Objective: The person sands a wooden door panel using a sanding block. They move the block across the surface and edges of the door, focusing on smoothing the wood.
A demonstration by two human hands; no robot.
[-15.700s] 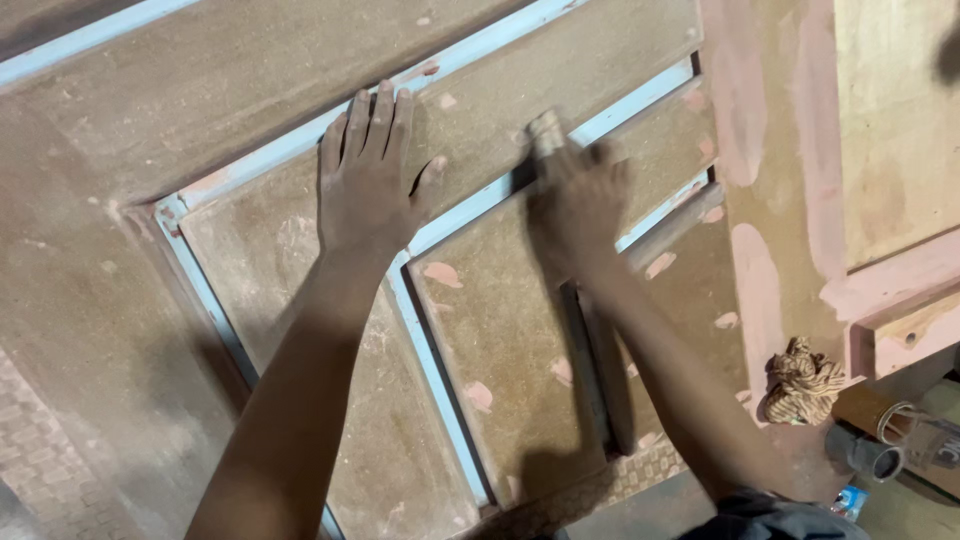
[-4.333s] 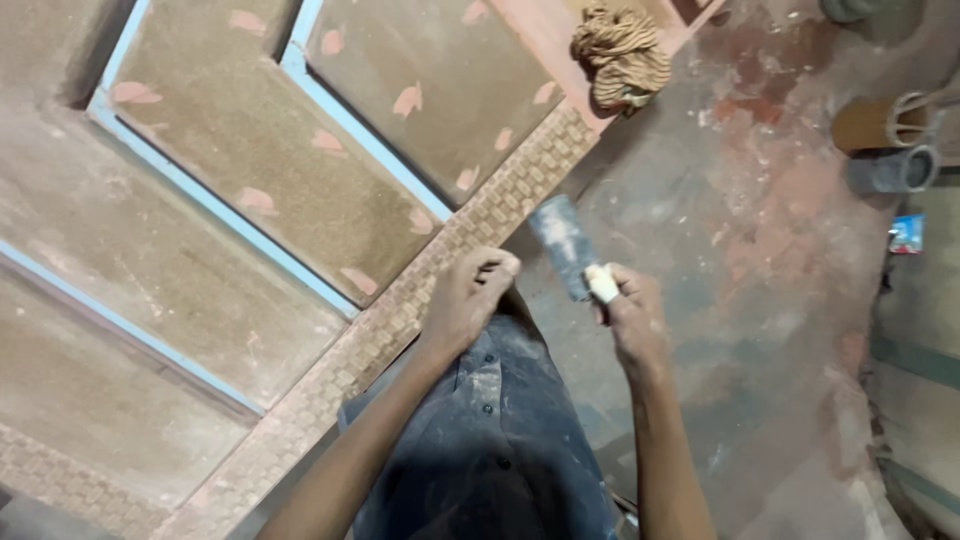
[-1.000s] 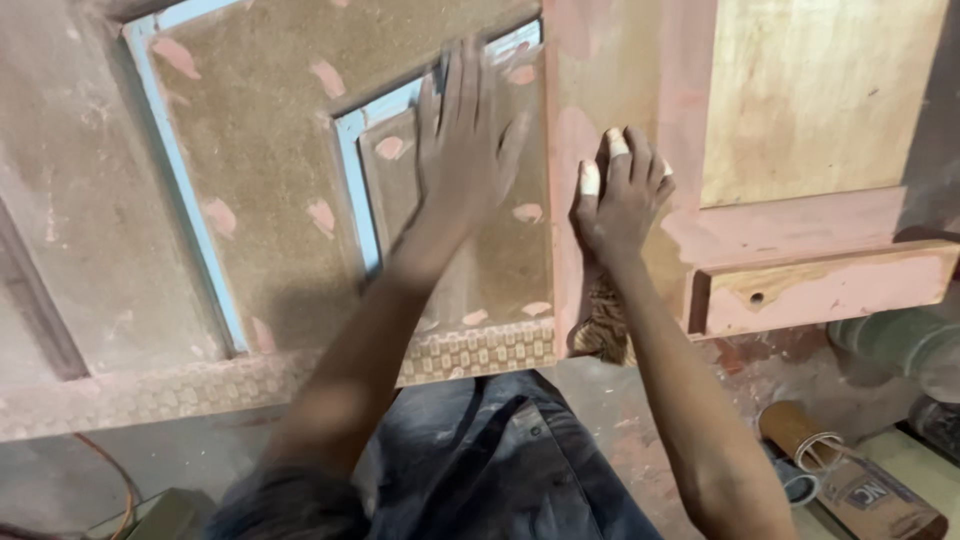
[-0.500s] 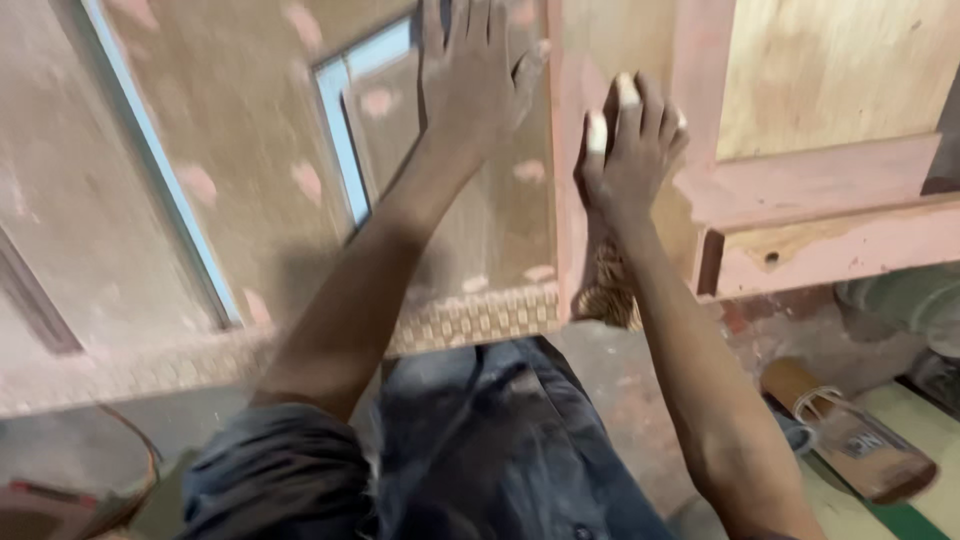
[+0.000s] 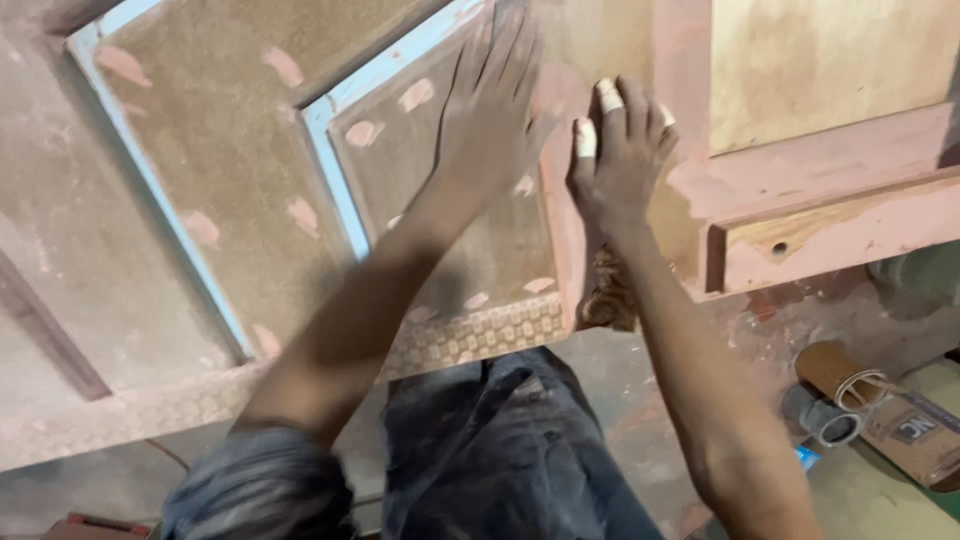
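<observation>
The left hand (image 5: 495, 120) lay flat and open on a brown panel (image 5: 440, 190) of a big wooden door (image 5: 180, 230). Its fingers were spread and pointed up, away from the person. It held nothing.

The right hand (image 5: 618, 160) was just to the right of it, close but not touching. It was open too, with its fingers bent a little and pressed on the pink-painted wooden frame (image 5: 690, 80) at the panel's right edge. Two of its fingertips (image 5: 586, 138) had white wraps on them. I could not tell if anything was tucked under this hand.

The door lay flat in front of the person. The panel under the left hand was long from near to far. Light blue strips (image 5: 335, 180) ran along its left and top edges. Pink filler patches (image 5: 365, 132) dotted the brown boards. A band with a small woven pattern (image 5: 470, 335) ran across the door's near edge, below both wrists.

A tangle of brown rope-like stuff (image 5: 608, 295) sat under the right wrist, beside the frame.

Down on the floor, to the right of the right arm, lay a brown cardboard roll (image 5: 835, 370), a grey pipe piece (image 5: 825, 420) with an open round end, and a tan box (image 5: 915, 435) with a dark label. Nothing showed inside the pipe's opening.

The person's dark jeans (image 5: 500, 450) showed between the arms.
</observation>
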